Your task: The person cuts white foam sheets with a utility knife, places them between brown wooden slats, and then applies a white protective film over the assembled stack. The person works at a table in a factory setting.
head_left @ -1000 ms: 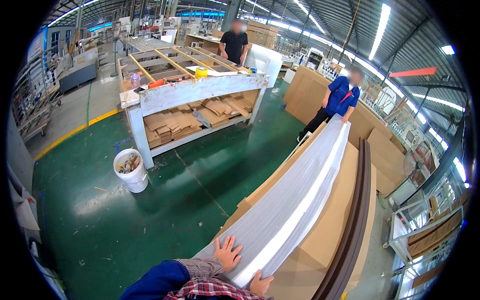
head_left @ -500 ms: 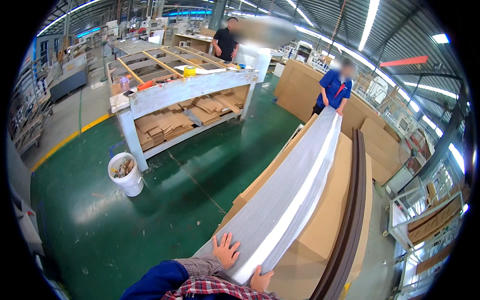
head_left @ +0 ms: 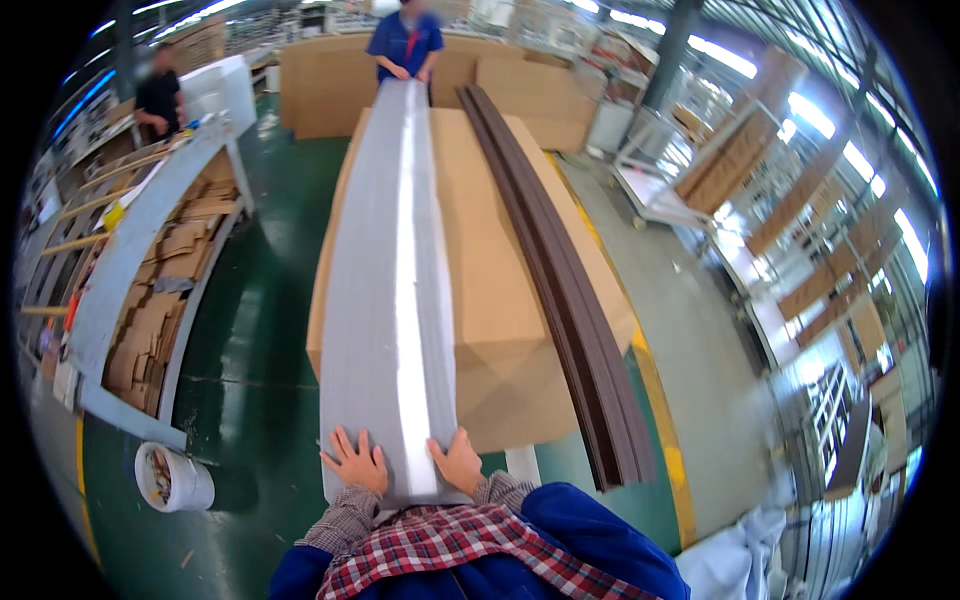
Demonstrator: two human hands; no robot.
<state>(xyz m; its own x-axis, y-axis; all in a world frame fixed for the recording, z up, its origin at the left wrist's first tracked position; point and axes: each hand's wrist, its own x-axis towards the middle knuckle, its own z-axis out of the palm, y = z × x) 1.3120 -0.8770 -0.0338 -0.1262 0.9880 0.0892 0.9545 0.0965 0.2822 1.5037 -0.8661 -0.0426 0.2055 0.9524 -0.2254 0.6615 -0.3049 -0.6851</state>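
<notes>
Hands flat, fingers spread, clamped on nothing: left hand (head_left: 355,462) and right hand (head_left: 458,460) pressing the near end of the long grey wrapped panel (head_left: 390,260), lying on the cardboard stack (head_left: 500,300). Far end held by a co-worker (head_left: 405,40). Positioning step, seemingly; next calls for matched shifting.

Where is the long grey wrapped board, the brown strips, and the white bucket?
long grey wrapped board (head_left: 385,300), head view, middle of its wrapped top.
brown strips (head_left: 565,290), head view, midway along the bundle.
white bucket (head_left: 190,485), head view, its outer wall.
</notes>
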